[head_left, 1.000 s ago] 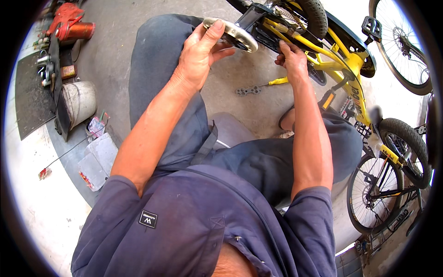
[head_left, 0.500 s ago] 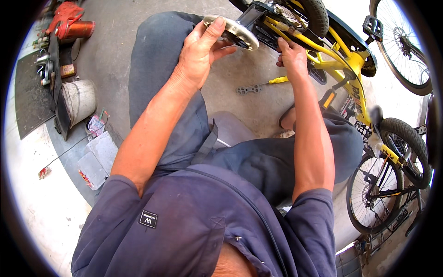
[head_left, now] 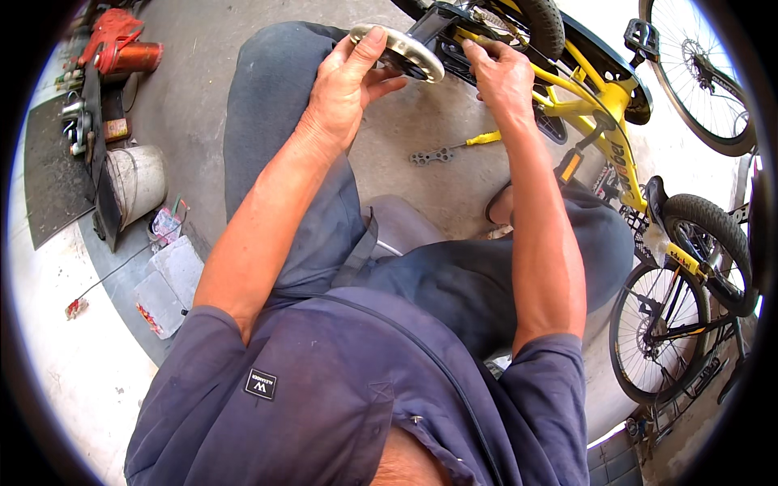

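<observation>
Hands (head_left: 348, 85) on training wheel (head_left: 399, 50)

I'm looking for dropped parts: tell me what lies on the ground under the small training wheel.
Below the training wheel, held by the left hand, lies bare concrete floor and a yellow-handled multi-wrench. The right hand and both knees cover the rest.

Grey concrete floor (head_left: 194, 97) with yellow-handled tool (head_left: 454, 150), bucket (head_left: 134, 182), dark mat (head_left: 53, 174)

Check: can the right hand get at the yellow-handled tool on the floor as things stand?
Probably yes. The right hand is on the yellow bike frame; the yellow-handled tool lies on bare concrete just below it, nothing between. It must let go first.
</observation>
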`<state>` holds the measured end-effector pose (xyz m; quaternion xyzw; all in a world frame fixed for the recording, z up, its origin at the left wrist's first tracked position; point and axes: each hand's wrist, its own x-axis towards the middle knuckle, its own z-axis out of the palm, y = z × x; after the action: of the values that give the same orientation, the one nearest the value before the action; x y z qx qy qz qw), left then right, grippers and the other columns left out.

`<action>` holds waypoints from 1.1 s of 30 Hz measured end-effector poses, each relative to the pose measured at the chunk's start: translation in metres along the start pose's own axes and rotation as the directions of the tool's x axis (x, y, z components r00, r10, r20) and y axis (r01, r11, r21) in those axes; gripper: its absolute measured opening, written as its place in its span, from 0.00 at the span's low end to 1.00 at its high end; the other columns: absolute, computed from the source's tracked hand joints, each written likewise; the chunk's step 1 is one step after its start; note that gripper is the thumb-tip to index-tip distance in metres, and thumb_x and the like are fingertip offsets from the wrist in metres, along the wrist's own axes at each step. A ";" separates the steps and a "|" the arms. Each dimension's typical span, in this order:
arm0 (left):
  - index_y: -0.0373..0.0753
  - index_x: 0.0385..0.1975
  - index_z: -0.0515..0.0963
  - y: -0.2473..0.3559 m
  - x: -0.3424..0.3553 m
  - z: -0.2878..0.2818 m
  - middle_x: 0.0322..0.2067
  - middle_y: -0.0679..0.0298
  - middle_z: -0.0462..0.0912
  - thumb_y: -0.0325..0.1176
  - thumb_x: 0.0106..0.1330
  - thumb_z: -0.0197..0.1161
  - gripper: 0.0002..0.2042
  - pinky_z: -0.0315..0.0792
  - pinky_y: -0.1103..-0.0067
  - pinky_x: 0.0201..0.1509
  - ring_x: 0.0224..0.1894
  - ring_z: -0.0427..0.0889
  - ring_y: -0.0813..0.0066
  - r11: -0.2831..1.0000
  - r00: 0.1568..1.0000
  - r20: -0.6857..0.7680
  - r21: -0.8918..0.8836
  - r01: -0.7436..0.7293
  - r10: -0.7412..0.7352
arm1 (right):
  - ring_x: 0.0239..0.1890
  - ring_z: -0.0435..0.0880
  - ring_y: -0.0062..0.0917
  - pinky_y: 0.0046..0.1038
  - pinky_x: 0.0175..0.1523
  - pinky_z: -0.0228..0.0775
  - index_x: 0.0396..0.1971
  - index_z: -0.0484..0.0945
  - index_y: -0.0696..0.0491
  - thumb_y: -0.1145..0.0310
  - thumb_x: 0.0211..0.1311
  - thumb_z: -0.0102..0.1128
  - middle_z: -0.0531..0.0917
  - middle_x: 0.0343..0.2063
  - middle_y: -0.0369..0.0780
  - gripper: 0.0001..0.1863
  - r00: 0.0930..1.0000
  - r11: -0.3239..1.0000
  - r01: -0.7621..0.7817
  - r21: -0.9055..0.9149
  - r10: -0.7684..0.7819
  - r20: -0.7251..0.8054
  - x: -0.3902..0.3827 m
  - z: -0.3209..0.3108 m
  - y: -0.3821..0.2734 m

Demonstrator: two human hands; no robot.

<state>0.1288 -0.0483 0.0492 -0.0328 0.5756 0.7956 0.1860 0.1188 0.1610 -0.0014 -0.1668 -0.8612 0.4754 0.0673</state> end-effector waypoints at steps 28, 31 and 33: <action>0.34 0.46 0.73 0.000 0.001 -0.001 0.43 0.59 0.75 0.52 0.69 0.58 0.23 0.75 0.68 0.57 0.48 0.78 0.65 1.000 1.000 -0.004 -0.010 0.008 -0.008 | 0.17 0.74 0.18 0.23 0.22 0.70 0.39 0.80 0.65 0.66 0.61 0.62 0.81 0.25 0.41 0.15 0.916 0.714 -0.375 0.591 0.385 0.117 -0.001 -0.016 0.044; 0.34 0.46 0.73 0.000 0.000 -0.001 0.43 0.59 0.75 0.52 0.69 0.58 0.23 0.76 0.68 0.56 0.47 0.78 0.65 1.000 1.000 -0.001 -0.014 0.003 -0.003 | 0.17 0.74 0.19 0.23 0.22 0.70 0.39 0.80 0.64 0.65 0.60 0.63 0.81 0.26 0.41 0.15 0.912 0.683 -0.381 0.623 0.387 0.133 0.000 -0.015 0.051; 0.34 0.46 0.73 0.001 0.000 -0.001 0.42 0.60 0.74 0.52 0.69 0.58 0.23 0.76 0.68 0.56 0.48 0.78 0.65 1.000 1.000 -0.004 -0.014 0.001 -0.002 | 0.17 0.74 0.19 0.23 0.22 0.70 0.39 0.80 0.63 0.65 0.60 0.63 0.81 0.26 0.41 0.15 0.918 0.690 -0.374 0.620 0.368 0.144 -0.001 -0.013 0.052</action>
<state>0.1284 -0.0496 0.0494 -0.0359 0.5705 0.7993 0.1853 0.1345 0.1963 -0.0383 -0.3025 -0.5973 0.7425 0.0187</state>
